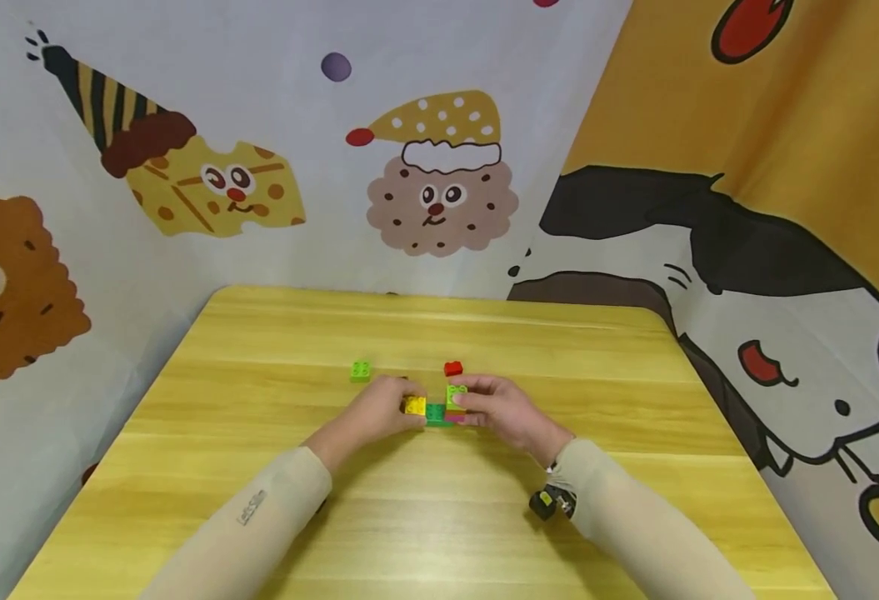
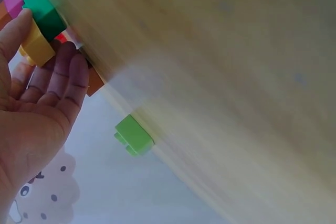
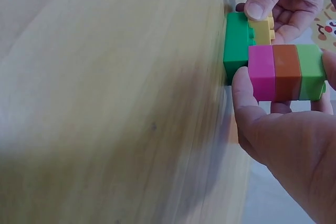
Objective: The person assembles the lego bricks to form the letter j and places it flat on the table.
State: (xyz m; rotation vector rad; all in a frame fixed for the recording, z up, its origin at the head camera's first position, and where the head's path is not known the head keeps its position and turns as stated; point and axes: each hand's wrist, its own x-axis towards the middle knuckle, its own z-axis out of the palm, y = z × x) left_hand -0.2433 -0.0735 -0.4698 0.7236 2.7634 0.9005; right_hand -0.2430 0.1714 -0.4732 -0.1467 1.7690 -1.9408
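A dark green building block lies on the table between both hands. My left hand pinches a yellow block at its left end, thumb on the near side. My right hand grips a stack at its right end: a pink block lowest, an orange-brown block in the middle, a light green block on top. The pink block meets the dark green block's studded side; whether it is fully seated I cannot tell. Fingers partly hide the yellow block and the stack.
A loose light green block lies beyond my left hand, and a red block beyond my right. An orange-brown block sits just past the left fingers. A patterned cloth hangs behind the wooden table.
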